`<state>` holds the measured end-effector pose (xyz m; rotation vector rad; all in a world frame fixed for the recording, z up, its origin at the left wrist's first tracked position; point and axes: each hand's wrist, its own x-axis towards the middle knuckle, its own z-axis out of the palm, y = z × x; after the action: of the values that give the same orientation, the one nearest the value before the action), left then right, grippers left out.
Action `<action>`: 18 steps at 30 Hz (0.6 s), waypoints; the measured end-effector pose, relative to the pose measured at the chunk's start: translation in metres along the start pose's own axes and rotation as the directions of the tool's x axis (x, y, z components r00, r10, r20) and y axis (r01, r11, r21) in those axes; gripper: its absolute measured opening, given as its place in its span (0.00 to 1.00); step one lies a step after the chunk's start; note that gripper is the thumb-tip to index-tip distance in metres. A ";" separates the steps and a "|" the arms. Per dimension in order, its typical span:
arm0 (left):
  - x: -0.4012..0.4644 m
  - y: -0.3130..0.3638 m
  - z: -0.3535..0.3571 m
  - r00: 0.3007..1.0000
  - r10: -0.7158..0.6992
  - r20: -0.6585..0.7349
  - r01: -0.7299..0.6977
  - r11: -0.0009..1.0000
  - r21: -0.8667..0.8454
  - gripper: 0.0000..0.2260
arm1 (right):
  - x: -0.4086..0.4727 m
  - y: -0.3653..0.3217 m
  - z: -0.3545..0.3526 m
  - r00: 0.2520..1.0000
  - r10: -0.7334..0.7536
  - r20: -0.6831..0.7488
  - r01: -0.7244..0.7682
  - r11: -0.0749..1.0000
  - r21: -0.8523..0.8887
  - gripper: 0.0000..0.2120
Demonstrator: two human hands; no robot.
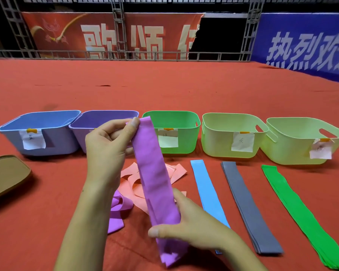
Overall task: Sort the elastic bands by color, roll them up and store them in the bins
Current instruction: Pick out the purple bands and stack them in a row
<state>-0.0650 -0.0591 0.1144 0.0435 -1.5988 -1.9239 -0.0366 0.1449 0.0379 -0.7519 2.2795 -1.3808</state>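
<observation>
Purple band (155, 184) is held taut between both grips: far end pinched by left hand (106, 145), near end clasped by right hand (190, 227), probably to flatten it for rolling. Purple bin (98, 122) stands just beyond the left grip.

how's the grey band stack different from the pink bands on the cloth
Colour: the grey band stack is dark grey; the pink bands are salmon pink.
Pose: the grey ones lie straight and flat, edges lined up; the pink ones sit in a loose, curled, overlapping heap.
View: the grey stack shows in full; the pink heap is partly hidden behind the purple band held in both hands.
Both rest on the red cloth, unrolled, outside the bins.
</observation>
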 end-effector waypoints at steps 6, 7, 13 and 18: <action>0.011 -0.014 -0.012 0.999 -0.036 -0.004 0.036 0.998 0.042 0.07 | -0.004 0.009 -0.008 0.973 0.080 0.215 -0.056 0.992 -0.116 0.27; 0.012 -0.019 -0.014 0.998 -0.062 0.023 0.061 0.996 0.072 0.07 | -0.003 0.010 -0.006 0.972 0.101 0.212 -0.075 0.989 -0.128 0.25; 0.016 -0.038 -0.022 0.974 -0.194 0.120 0.170 0.967 0.190 0.06 | 0.006 0.029 0.006 0.986 0.115 -0.120 -0.166 0.744 -0.647 0.26; 0.022 -0.042 -0.035 0.958 -0.231 0.169 0.189 0.955 0.230 0.08 | 0.012 0.033 0.002 0.972 0.031 -0.234 -0.125 0.908 -0.400 0.21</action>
<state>-0.0871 -0.0973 0.0753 0.1232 -1.9977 -1.9565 -0.0539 0.1487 0.0069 -0.6401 2.7962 -0.9962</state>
